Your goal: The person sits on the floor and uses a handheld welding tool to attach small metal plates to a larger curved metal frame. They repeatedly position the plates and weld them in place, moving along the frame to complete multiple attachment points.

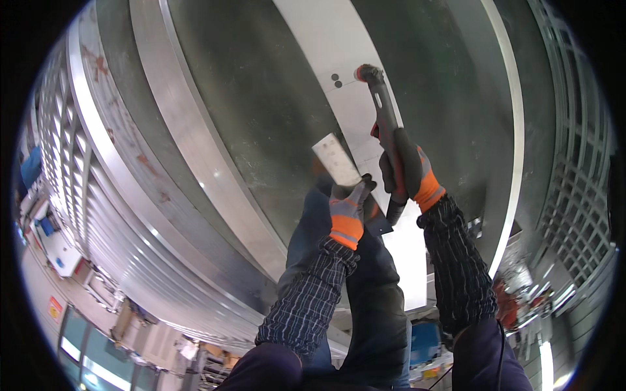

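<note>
Nearest the camera are two purple sleeves (264,370), with striped dark cuffs (301,301) covering the forearms above them. The left forearm slants up and to the right, the right one up and to the left, so the hands come near each other without meeting. Both wear grey and orange gloves.

The left hand (349,203) is closed on the lower end of a white block (337,159), which tilts up and to the left out of its grip. The right hand (409,171) is wrapped around the handle of a long dark tool (386,109). The tool points away from the body, its red-edged head (360,73) over a pale strip (319,29), just beside two dark round spots (336,81). Whether the head touches the strip, I cannot tell.

The strip runs between dark green areas (251,117), with a metal rail (189,130) to the left and a pale curved edge (517,130) to the right. The person's legs (375,287) show beneath and between the forearms. Metal slats (140,260) fill the left, a lattice (580,169) the far right. At lower left are windows (98,355); a blue object (425,342) sits low, near the right forearm.
</note>
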Demonstrator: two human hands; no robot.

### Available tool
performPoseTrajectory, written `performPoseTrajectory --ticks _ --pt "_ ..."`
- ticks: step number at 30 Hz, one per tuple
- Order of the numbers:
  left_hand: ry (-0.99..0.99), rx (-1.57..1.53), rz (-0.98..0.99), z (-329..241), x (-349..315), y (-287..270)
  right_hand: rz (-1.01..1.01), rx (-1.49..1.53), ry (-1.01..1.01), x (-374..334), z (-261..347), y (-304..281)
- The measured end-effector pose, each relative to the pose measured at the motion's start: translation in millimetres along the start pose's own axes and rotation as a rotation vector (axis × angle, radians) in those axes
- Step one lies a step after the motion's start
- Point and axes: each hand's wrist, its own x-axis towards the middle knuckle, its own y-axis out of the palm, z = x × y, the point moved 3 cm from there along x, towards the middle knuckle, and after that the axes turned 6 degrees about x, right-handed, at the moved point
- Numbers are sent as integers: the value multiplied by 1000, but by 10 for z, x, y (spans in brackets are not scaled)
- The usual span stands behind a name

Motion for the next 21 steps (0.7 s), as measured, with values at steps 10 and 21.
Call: performPoseTrajectory --ticks 10,21 --pt "-106 -372 33 266 34 236 -77 68 132 287 12 114" --pt "-111 -486 8 249 2 290 -133 43 147 308 -20 103"
